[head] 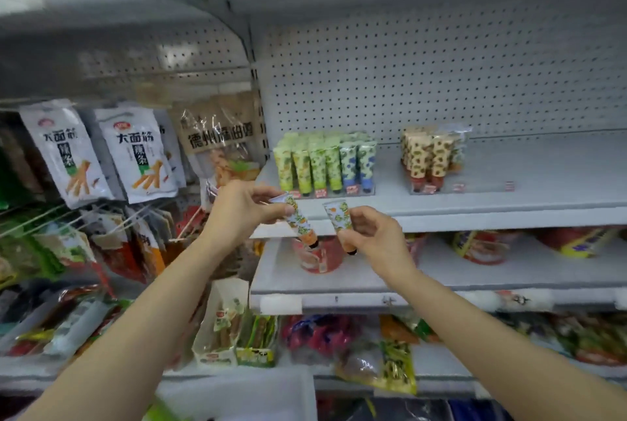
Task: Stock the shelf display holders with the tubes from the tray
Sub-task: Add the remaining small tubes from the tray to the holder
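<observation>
Head view shows both hands closed on tubes, left hand [242,208] pinching one tube [300,222] and right hand [368,234] another [340,222], caps tilted down, with the near-full green-and-blue holder [325,190] just above and the sparse right-hand holder [458,187] farther off.

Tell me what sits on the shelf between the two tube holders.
Nothing: head view shows bare shelf between the green-and-blue tube holder and the spotted tube holder.

Both bare forearms are raised forward. The left hand [239,205] is closed in a fingertip pinch. The right hand [371,234] is likewise pinched shut, wrist bent.
</observation>
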{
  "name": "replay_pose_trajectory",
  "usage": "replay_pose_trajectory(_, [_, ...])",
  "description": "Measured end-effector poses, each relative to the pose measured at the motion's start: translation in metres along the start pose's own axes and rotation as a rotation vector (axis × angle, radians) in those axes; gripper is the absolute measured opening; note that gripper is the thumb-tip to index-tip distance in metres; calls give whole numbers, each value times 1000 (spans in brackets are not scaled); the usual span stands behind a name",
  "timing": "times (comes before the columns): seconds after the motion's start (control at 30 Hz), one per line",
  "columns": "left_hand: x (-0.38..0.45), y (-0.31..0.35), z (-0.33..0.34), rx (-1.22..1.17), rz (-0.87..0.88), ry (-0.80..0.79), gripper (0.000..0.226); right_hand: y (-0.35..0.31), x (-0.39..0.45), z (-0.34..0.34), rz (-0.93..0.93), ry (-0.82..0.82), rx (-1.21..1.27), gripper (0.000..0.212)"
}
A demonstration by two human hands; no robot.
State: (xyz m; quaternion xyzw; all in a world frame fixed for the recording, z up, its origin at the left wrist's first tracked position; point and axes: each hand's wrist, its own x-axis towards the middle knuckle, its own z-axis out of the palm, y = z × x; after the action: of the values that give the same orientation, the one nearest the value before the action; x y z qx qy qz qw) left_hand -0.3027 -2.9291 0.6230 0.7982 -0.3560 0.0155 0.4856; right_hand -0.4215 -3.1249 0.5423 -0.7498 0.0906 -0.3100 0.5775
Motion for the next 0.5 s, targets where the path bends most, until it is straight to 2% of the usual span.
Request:
replay_pose_trajectory(0.07, [17,28,18,-25,39,-11,35,-13,3,-37,8,60,53,25])
replay_pose_trajectory(0.23, [51,93,74,-88,123,-72,19,-25,2,-128,-31,208,37,28])
replay_pose_trajectory(0.33, [75,125,107,-64,161,-147,22,-27,-6,-174,-49,271,67,23])
replay_pose_trajectory(0.5, [127,173,157,36,261,-131,29,-9,-11,-236,-38,346,70,25])
